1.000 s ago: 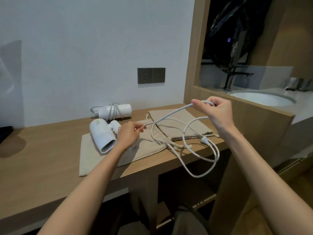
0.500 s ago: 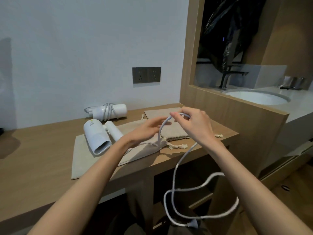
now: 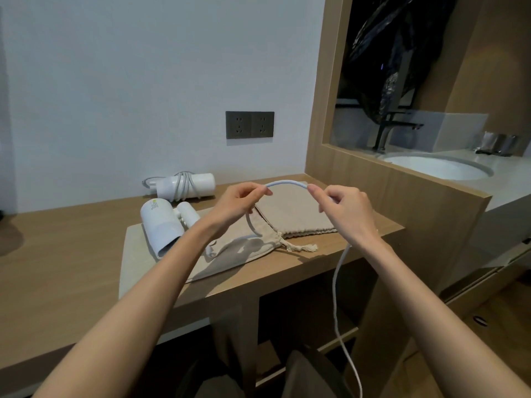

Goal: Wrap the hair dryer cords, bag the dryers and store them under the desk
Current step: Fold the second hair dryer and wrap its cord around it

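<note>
Standing at the desk (image 3: pixel 71 254), I have 2 cloth bags (image 3: pixel 298 216) on it, with the unwrapped dryer (image 3: pixel 161 225) on the nearer one, at 9 o'clock from my left hand (image 3: pixel 238 205), its barrel running roughly 11 to 5. Its cord (image 3: pixel 287 183) arches between my hands, each pinching it thumb to finger; past my right hand (image 3: pixel 344 211) the slack drops toward 6 o'clock. My left is nearer the dryer, so winding should head there.

On the wooden desk (image 3: pixel 71 254) right now: 2 flat beige bags, left bag (image 3: pixel 143 268) and right bag (image 3: pixel 296 214) side by side, plus a cord-wrapped white dryer (image 3: pixel 198 185) by the wall.
</note>
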`<act>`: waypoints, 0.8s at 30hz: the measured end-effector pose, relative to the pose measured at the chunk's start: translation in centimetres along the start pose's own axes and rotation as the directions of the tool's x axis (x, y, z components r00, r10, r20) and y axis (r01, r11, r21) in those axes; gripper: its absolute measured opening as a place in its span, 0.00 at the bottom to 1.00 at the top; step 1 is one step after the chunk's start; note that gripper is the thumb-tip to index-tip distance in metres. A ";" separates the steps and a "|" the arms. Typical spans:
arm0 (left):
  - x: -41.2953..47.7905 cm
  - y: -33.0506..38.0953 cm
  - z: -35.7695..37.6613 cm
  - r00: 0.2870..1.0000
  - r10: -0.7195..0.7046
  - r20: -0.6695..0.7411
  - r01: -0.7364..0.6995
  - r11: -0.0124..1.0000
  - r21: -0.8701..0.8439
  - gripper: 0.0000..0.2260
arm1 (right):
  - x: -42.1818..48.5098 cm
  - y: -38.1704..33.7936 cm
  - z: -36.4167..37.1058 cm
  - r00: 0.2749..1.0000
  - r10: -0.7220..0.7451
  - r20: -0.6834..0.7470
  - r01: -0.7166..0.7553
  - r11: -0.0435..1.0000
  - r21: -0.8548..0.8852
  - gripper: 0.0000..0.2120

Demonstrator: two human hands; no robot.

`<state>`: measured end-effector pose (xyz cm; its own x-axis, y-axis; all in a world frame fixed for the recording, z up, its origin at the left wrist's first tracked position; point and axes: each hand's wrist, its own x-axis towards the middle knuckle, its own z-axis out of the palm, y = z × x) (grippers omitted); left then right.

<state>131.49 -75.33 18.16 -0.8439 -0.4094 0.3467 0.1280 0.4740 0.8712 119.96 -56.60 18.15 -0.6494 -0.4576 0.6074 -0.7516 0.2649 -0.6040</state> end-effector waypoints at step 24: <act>-4.4 -7.1 -10.6 0.778 -0.450 -0.439 0.621 0.657 0.427 0.39 | 2.5 -4.6 12.7 0.480 0.188 0.857 0.219 0.920 -0.325 0.17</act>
<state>139.80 -85.10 14.16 -0.4852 -0.8738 0.0306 -0.6623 0.3902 0.6396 123.23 -69.77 15.89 -0.3539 -0.8972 -0.2643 -0.8714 0.4189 -0.2552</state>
